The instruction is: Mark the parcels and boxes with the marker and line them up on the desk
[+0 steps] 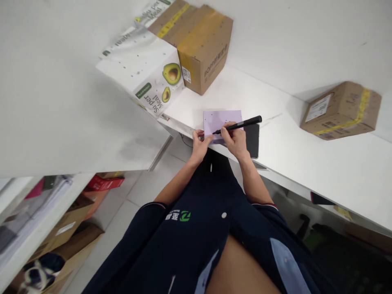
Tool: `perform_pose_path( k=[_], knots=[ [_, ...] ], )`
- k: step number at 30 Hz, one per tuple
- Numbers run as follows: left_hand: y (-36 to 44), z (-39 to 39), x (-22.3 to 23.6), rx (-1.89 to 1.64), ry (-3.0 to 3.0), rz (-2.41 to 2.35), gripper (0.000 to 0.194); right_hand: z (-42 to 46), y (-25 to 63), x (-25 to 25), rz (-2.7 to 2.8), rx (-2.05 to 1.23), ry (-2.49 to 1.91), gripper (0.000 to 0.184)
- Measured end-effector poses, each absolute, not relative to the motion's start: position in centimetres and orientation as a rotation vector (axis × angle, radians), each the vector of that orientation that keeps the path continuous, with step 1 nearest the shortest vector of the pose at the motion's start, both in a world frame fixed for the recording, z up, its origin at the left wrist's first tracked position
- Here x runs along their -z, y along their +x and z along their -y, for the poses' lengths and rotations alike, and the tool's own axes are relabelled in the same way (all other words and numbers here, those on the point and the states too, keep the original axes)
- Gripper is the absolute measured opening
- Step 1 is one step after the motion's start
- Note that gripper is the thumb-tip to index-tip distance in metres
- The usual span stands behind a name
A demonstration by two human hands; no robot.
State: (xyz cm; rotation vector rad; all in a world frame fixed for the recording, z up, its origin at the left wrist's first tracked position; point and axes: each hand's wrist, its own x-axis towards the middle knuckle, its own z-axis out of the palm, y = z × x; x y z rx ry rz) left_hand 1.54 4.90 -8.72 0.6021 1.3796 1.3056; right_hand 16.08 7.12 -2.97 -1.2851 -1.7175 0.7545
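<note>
A small lilac box or pad (222,118) lies near the front edge of the white table, its top dotted with small dark specks. My left hand (200,146) grips its near left corner between thumb and fingers. Closed around a black marker (249,121) is my right hand (237,143), resting over the right part of the lilac piece. The marker slants down to the left, its tip at the lilac surface close to my left thumb; whether it touches cannot be made out. A flat black object (252,141) lies just right of the lilac piece, partly covered by my right hand.
Behind to the left stand a white carton with avocado pictures (153,73) and a taped brown carton (203,45). Another brown carton (339,112) sits at the right against the wall. Shelves (76,183) with boxes are at lower left. The table's front edge (294,185) runs along my body.
</note>
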Motion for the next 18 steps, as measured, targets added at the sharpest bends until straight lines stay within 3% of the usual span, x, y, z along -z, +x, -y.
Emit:
perform_pose_path(
  k=[10,15,18],
  knots=[
    [1.3,-4.7,9.6,-1.339,0.623,-1.321,0.068,-6.9,17.2,3.9,1.225,-0.784,-1.211,0.039],
    [1.2,-5.3,9.9,-1.335,0.679,-1.348,0.067,-6.2,23.9,5.1,1.077,-0.373,-1.486,0.04],
    [1.1,-5.7,9.7,-1.301,0.715,-1.369,0.064,-5.3,29.3,6.3,1.297,-0.11,-1.855,0.041]
  ],
)
